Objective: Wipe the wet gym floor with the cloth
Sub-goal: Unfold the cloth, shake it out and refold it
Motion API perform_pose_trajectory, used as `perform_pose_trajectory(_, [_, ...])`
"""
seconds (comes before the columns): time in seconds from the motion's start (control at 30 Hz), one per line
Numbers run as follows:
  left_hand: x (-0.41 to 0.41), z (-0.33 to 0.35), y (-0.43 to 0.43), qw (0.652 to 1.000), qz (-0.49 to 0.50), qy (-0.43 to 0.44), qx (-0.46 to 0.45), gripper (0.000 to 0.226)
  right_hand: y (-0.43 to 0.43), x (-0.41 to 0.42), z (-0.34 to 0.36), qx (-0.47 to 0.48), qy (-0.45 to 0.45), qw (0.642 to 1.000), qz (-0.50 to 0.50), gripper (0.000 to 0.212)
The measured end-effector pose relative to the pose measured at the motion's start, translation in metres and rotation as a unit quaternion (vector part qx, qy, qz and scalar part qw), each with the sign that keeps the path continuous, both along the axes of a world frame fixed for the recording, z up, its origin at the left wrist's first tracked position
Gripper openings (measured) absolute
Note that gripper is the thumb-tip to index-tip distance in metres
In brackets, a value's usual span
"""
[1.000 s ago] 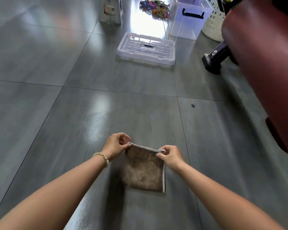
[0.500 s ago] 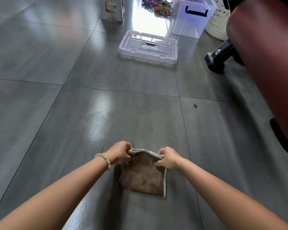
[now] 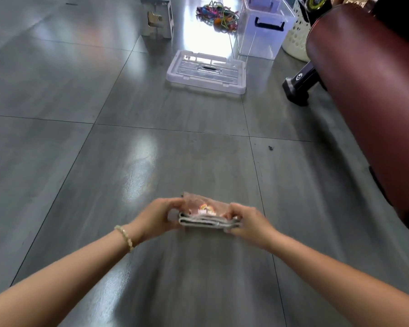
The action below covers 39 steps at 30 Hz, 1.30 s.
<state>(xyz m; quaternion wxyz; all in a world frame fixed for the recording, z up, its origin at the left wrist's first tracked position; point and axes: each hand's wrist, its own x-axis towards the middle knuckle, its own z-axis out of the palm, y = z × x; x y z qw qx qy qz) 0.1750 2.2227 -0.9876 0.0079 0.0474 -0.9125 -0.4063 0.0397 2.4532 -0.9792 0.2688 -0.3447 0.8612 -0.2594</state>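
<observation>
**Head view, looking forward and down.** The person is holding the folded cloth (image 3: 207,214) between both hands, low over the gym floor (image 3: 85,185) and straight ahead of the body. The left hand (image 3: 159,215) is gripping the cloth's left end and the right hand (image 3: 248,220) is gripping its right end. On each hand the fingers are curling round the stacked layers, though motion blur is hiding their exact placement.

The cloth is forming a short, thick bundle, with its pale hemmed edges facing the camera and its brown pile facing up and away. Its long axis is running left to right, across the line of the forearms, so both hands are sitting equally near it, one at each end. Whether its underside is touching the tile or hanging just above it cannot be told.

A glossy streak (image 3: 139,166) is showing on the tile just beyond the cloth and slightly to the left. It may be water or only reflected light. On this evidence wiping is not yet under way. The coming move is calling for a press down and a broadside push forward towards that streak.

Farther off, a clear storage-box lid (image 3: 206,72) is lying flat, with a clear storage box (image 3: 265,27), a white perforated basket (image 3: 295,36) and a tangle of coloured cords (image 3: 217,16) behind it. A maroon padded bench (image 3: 376,90) is occupying the right side. A beaded bracelet (image 3: 125,237) is circling the left wrist.
</observation>
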Motion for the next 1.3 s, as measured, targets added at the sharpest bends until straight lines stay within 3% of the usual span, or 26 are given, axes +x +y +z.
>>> perform_pose_trajectory(0.07, [0.025, -0.035, 0.008, 0.997, -0.015, -0.063, -0.033, 0.022, 0.010, 0.022, -0.025, 0.070, 0.000, 0.997, 0.040, 0.025])
perform_pose_trajectory(0.13, [0.043, -0.055, 0.014, 0.996, -0.001, -0.088, -0.024, 0.018, 0.016, 0.033, -0.041, 0.084, -0.024, 0.995, 0.051, 0.029])
perform_pose_trajectory(0.27, [0.043, -0.052, 0.012, 0.996, 0.021, -0.082, 0.023, 0.014, 0.013, 0.022, -0.045, 0.004, -0.117, 0.993, -0.025, 0.035])
perform_pose_trajectory(0.43, [0.010, -0.049, 0.008, 0.973, 0.122, -0.087, 0.176, 0.012, 0.003, 0.008, -0.043, -0.089, -0.204, 0.966, -0.132, 0.028])
perform_pose_trajectory(0.57, [-0.019, -0.053, 0.010, 0.950, 0.230, -0.069, 0.201, 0.012, -0.014, -0.003, -0.054, -0.110, -0.185, 0.947, -0.239, 0.024])
perform_pose_trajectory(0.73, [-0.033, -0.062, 0.011, 0.945, 0.282, -0.113, 0.122, 0.016, -0.026, -0.007, -0.068, 0.010, -0.068, 0.953, -0.295, 0.025])
perform_pose_trajectory(0.83, [-0.034, -0.067, 0.006, 0.947, 0.273, -0.162, 0.053, 0.029, -0.028, -0.008, -0.069, 0.073, -0.025, 0.953, -0.292, 0.024])
perform_pose_trajectory(0.9, [-0.036, -0.066, 0.006, 0.947, 0.251, -0.197, 0.041, 0.036, -0.031, -0.011, -0.068, 0.070, -0.066, 0.959, -0.266, 0.033])
perform_pose_trajectory(0.97, [-0.039, -0.064, 0.007, 0.946, 0.212, -0.233, 0.070, 0.038, -0.032, -0.011, -0.064, 0.098, -0.105, 0.966, -0.214, 0.052])
perform_pose_trajectory(1.03, [-0.040, -0.064, 0.008, 0.946, 0.155, -0.256, 0.126, 0.035, -0.033, -0.011, -0.061, 0.149, -0.097, 0.972, -0.157, 0.058])
perform_pose_trajectory(1.13, [-0.039, -0.056, 0.010, 0.939, 0.100, -0.237, 0.228, 0.037, -0.032, -0.010, -0.053, 0.186, -0.090, 0.974, -0.090, 0.032])
perform_pose_trajectory(1.2, [-0.045, -0.038, 0.010, 0.939, 0.067, -0.212, 0.261, 0.044, -0.027, -0.009, -0.037, 0.173, -0.126, 0.975, -0.058, 0.030])
perform_pose_trajectory(1.3, [-0.063, -0.001, 0.012, 0.942, -0.007, -0.195, 0.273, 0.030, -0.012, -0.004, -0.006, 0.075, -0.226, 0.966, -0.095, 0.036])
